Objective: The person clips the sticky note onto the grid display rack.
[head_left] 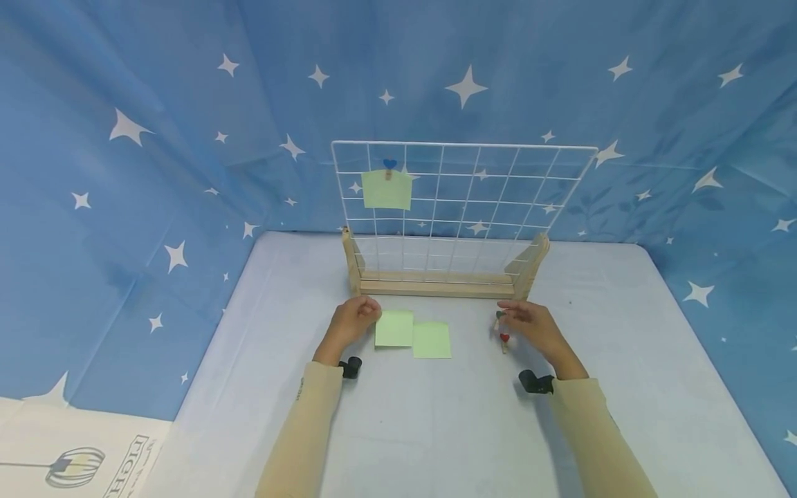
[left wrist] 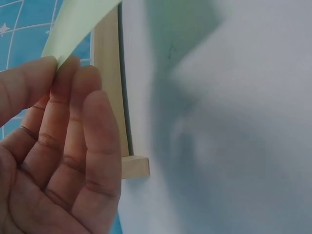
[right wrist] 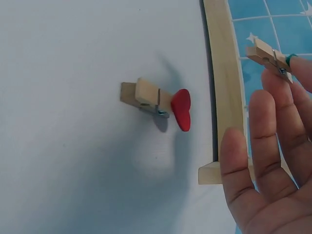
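My left hand [head_left: 356, 319] pinches the corner of a pale green paper note [head_left: 394, 328] between thumb and fingertips; in the left wrist view that note [left wrist: 80, 27] is raised off the table. Beside it on the table lies a second green note [head_left: 432, 340]. On the right side, my right hand [head_left: 529, 321] holds a small wooden clothespin [right wrist: 268, 56] by its end with a green decoration, between thumb and fingers. Just below that hand, a clothespin with a red heart [right wrist: 181, 109] lies on the white table.
Behind the notes stands a white wire grid [head_left: 476, 200] in a wooden base [head_left: 436, 287]. A green note [head_left: 386, 190] hangs at its upper left from a clothespin with a blue heart [head_left: 389, 164]. A blue starry curtain [head_left: 398, 41] surrounds the table.
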Demonstrator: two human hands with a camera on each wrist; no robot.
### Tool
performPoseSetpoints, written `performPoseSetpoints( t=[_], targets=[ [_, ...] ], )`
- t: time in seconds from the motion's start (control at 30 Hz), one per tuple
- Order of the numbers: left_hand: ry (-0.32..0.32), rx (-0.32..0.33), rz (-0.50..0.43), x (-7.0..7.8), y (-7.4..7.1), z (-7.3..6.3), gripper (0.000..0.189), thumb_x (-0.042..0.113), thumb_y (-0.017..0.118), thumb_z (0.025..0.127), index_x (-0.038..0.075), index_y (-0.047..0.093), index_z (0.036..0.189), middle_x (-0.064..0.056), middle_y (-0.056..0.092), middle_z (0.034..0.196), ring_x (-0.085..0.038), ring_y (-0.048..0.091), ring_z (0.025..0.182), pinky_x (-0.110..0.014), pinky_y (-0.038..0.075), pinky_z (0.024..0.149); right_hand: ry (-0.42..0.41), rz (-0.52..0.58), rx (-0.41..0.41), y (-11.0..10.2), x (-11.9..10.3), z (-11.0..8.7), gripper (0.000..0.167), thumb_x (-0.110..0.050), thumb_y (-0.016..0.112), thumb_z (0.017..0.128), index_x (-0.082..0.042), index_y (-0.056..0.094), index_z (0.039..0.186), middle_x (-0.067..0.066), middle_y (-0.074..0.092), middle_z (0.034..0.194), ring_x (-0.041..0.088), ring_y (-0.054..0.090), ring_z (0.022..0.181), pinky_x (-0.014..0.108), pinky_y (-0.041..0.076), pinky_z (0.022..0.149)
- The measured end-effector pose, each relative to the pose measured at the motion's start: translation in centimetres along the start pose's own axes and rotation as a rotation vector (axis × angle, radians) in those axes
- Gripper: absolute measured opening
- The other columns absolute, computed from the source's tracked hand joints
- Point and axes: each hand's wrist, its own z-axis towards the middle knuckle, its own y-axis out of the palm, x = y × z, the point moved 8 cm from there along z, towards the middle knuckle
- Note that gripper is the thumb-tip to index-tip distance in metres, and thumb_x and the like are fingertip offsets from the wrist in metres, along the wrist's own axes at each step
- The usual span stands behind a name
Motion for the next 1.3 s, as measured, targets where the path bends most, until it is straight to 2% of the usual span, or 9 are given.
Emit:
performPoseSetpoints(
  t=[0.1,0.13,0.27,0.43,0.7,0.97,1.3],
  targets=[
    [0.023,0.013,-0.021,0.4,-0.2,-0.1,0.013,0.017,0.068,0.106,0.007,0.075,0.111,-0.006,0.074,0.104,-0.022,0.066,0.097,-0.039,0.057,0.086,-0.001,-0.029,0.008,-0.1,-0.2,-0.1,0.038,-0.012,0.067,0.108,0.01,0.066,0.139,0.028,0.068,0.138,0.044,0.064,0.126,0.06,0.051,0.109],
    [0.034,0.02,-0.027,0.6,-0.3,-0.1,0.013,0.017,0.068,0.106,0.007,0.075,0.11,-0.005,0.073,0.102,-0.021,0.065,0.095,-0.037,0.056,0.084,-0.003,-0.027,0.008,-0.1,-0.3,-0.1,0.037,-0.012,0.068,0.108,0.01,0.067,0.138,0.028,0.067,0.14,0.046,0.063,0.128,0.062,0.05,0.11],
    [0.074,0.031,-0.054,1.3,-0.5,-0.3,0.013,0.017,0.066,0.106,0.008,0.075,0.109,-0.002,0.07,0.096,-0.017,0.06,0.085,-0.033,0.052,0.079,-0.009,-0.048,0.019,-0.3,-0.8,-0.1,0.035,-0.013,0.069,0.107,0.008,0.069,0.135,0.027,0.07,0.135,0.046,0.063,0.127,0.064,0.05,0.108],
    [0.097,0.033,-0.079,2.0,-0.6,-0.4,0.014,0.017,0.066,0.105,0.008,0.075,0.11,-0.001,0.07,0.093,-0.016,0.059,0.082,-0.031,0.05,0.077,-0.02,-0.041,0.022,-0.5,-1.5,-0.2,0.036,-0.013,0.069,0.108,0.009,0.069,0.135,0.028,0.07,0.134,0.046,0.063,0.128,0.064,0.05,0.109],
    [0.1,0.042,-0.088,2.5,-0.7,-0.7,0.012,0.016,0.068,0.105,0.008,0.076,0.11,-0.001,0.071,0.094,-0.015,0.059,0.082,-0.03,0.05,0.077,-0.044,-0.016,0.022,-1.0,-2.6,-0.4,0.035,-0.013,0.069,0.108,0.009,0.07,0.135,0.025,0.07,0.137,0.043,0.064,0.131,0.053,0.052,0.111],
    [0.106,0.039,-0.09,2.9,-0.7,-0.8,0.012,0.016,0.069,0.106,0.007,0.076,0.111,-0.003,0.072,0.095,-0.016,0.061,0.082,-0.031,0.051,0.077,-0.059,-0.012,0.019,-1.3,-3.2,-0.5,0.038,-0.017,0.067,0.11,0.009,0.068,0.138,0.027,0.068,0.139,0.047,0.059,0.137,0.063,0.046,0.115],
    [0.126,0.045,-0.097,3.4,-1.1,-0.8,0.012,0.016,0.068,0.106,0.009,0.076,0.111,-0.001,0.072,0.094,-0.016,0.061,0.082,-0.032,0.051,0.076,-0.079,-0.017,0.015,-1.5,-4.0,-0.6,0.037,-0.017,0.066,0.111,0.009,0.069,0.137,0.027,0.068,0.14,0.047,0.061,0.135,0.062,0.047,0.115]
  ],
)
